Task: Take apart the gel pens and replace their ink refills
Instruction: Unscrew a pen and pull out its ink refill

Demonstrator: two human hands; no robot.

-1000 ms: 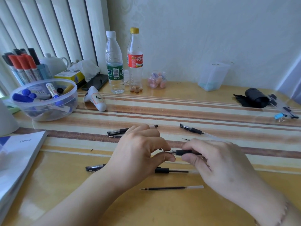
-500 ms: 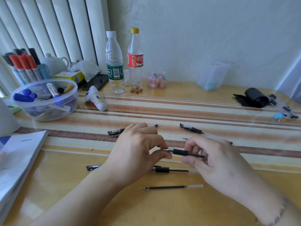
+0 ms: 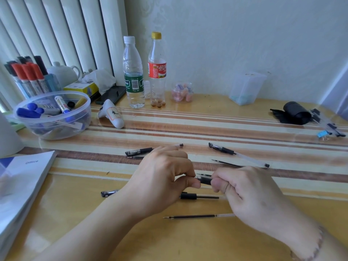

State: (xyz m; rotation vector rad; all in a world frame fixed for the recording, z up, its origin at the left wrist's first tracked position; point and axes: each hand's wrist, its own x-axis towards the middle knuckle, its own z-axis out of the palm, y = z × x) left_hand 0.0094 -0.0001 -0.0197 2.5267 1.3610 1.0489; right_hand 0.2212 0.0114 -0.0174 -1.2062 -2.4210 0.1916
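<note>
Both hands meet at the middle of the table on one gel pen (image 3: pixel 204 180). My left hand (image 3: pixel 160 183) pinches its tip end between thumb and forefinger. My right hand (image 3: pixel 250 196) is closed around the black grip and barrel, which it mostly hides. A loose refill (image 3: pixel 199 216) lies below the hands. A pen barrel with black grip (image 3: pixel 197 196) lies just under the held pen. A capped gel pen (image 3: pixel 237 154) lies to the upper right, with a thin refill (image 3: pixel 226 163) below it. Another capped pen (image 3: pixel 140 151) lies behind my left hand. A pen cap (image 3: pixel 108 193) shows left of my left wrist.
A clear bowl of markers (image 3: pixel 52 113) and a marker holder (image 3: pixel 28 78) stand at the left, a booklet (image 3: pixel 20 178) at the near left. Two bottles (image 3: pixel 133 72) (image 3: pixel 157 70), a clear box (image 3: pixel 246 87) and a black roll (image 3: pixel 295 112) line the back.
My right hand has slid left along the pen and closed over its grip, close against my left hand. The left hand has kept its pinch on the tip.
</note>
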